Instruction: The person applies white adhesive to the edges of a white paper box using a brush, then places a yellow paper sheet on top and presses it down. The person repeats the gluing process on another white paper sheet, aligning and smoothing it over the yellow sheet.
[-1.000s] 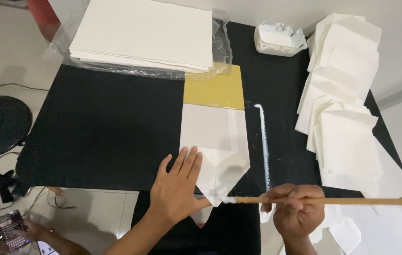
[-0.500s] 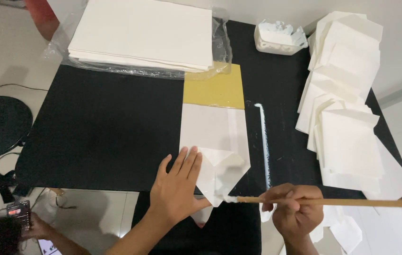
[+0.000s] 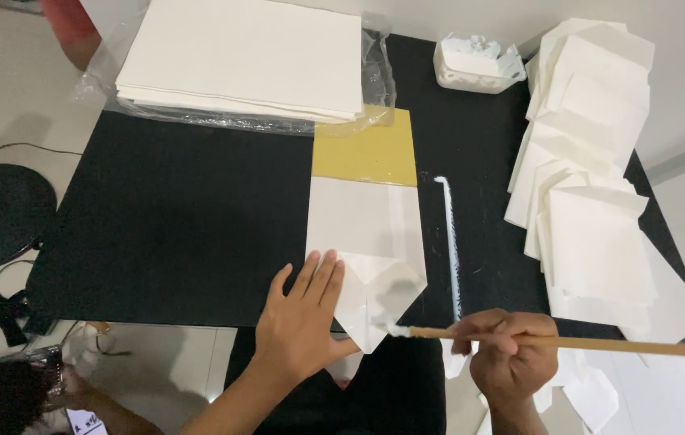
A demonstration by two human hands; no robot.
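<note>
Gluing a folded paper flap

My left hand (image 3: 304,321) lies flat, fingers spread, pinning the folded white paper (image 3: 368,242) on the black surface (image 3: 173,217); my right hand (image 3: 511,356) is closed around a wooden stick (image 3: 600,345), its tip touching the flap.

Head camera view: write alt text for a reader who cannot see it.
The left hand presses flat on a folded white paper piece on a black table mat, while the right hand holds a long wooden stick whose tip touches the paper's folded corner. Stacks of white paper lie around.
</note>
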